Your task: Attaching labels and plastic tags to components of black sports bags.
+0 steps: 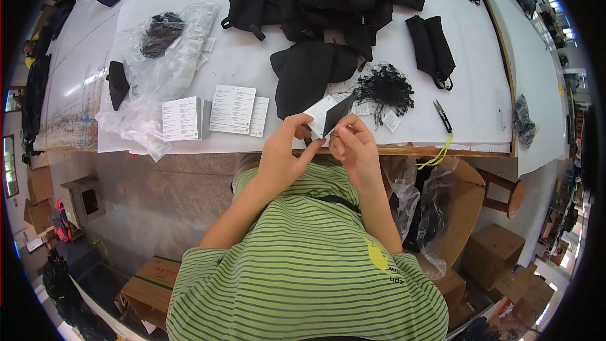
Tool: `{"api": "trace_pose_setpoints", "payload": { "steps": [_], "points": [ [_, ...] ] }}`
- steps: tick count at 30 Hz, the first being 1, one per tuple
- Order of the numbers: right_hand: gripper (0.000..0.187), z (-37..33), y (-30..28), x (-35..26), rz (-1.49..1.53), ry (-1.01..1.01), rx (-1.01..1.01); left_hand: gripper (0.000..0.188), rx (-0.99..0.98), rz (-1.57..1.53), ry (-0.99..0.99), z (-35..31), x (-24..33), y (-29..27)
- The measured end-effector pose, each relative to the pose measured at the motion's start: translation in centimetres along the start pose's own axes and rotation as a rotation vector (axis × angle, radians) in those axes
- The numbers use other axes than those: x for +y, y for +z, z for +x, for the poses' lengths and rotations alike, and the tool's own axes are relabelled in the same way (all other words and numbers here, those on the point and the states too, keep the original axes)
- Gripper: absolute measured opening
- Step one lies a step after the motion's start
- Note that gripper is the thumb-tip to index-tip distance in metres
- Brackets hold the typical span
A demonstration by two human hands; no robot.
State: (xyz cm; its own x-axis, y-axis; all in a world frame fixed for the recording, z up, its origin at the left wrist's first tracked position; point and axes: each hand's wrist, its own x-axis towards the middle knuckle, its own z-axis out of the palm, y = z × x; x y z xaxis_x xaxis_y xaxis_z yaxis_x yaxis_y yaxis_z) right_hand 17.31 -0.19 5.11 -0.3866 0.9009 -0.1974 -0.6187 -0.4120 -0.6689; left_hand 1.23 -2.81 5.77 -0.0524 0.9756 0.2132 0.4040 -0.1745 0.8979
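My left hand [287, 151] grips printed paper tags, with a white tag [319, 112] and a black tag [338, 115] fanned out above its fingers. Close beside it, my right hand [356, 148] is closed in a pinch at the lower edge of the black tag; what lies between its fingertips is too small to make out. Just beyond that hand, a tangled bunch of black tag strings [384, 88] lies on the table. Stacks of white printed tags [232, 108] rest left of my hands, with another stack [181, 119] farther left.
Black fabric bags [315, 3] are heaped at the far middle. A folded black pouch [430, 50] lies right of them. Small snips [443, 117] with a yellow cord sit near the front edge. Clear plastic bags [167, 63] spread across the left. A cardboard box [464, 208] stands below the table.
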Motion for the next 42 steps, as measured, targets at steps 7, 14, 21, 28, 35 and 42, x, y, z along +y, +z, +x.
{"api": "trace_pose_setpoints", "payload": {
  "steps": [7,14,21,28,35,42],
  "points": [
    [0.008,-0.2,0.2,0.4,0.069,0.054,-0.055,0.039,-0.096,-0.120,0.009,0.3,0.4,-0.4],
    [0.010,-0.3,-0.2,-0.3,0.051,0.135,-0.145,0.028,-0.171,-0.341,-0.133,0.0,-0.2,-0.1],
    [0.013,-0.5,-0.4,-0.2,0.005,0.229,-0.326,0.020,-0.149,-0.632,-0.288,0.2,-0.6,0.3],
    [0.012,-0.9,-0.2,-1.5,-0.160,0.362,-0.368,0.016,-0.171,-0.199,0.044,1.6,-0.4,-1.1],
    [0.007,-1.7,0.1,-4.0,-0.536,0.129,-0.082,0.011,-0.061,0.141,0.160,3.3,-0.4,-3.6],
    [0.034,-1.1,1.6,-2.9,-0.922,-0.048,0.046,0.008,-0.403,-0.049,0.009,2.7,0.7,-3.2]
  ]
}}
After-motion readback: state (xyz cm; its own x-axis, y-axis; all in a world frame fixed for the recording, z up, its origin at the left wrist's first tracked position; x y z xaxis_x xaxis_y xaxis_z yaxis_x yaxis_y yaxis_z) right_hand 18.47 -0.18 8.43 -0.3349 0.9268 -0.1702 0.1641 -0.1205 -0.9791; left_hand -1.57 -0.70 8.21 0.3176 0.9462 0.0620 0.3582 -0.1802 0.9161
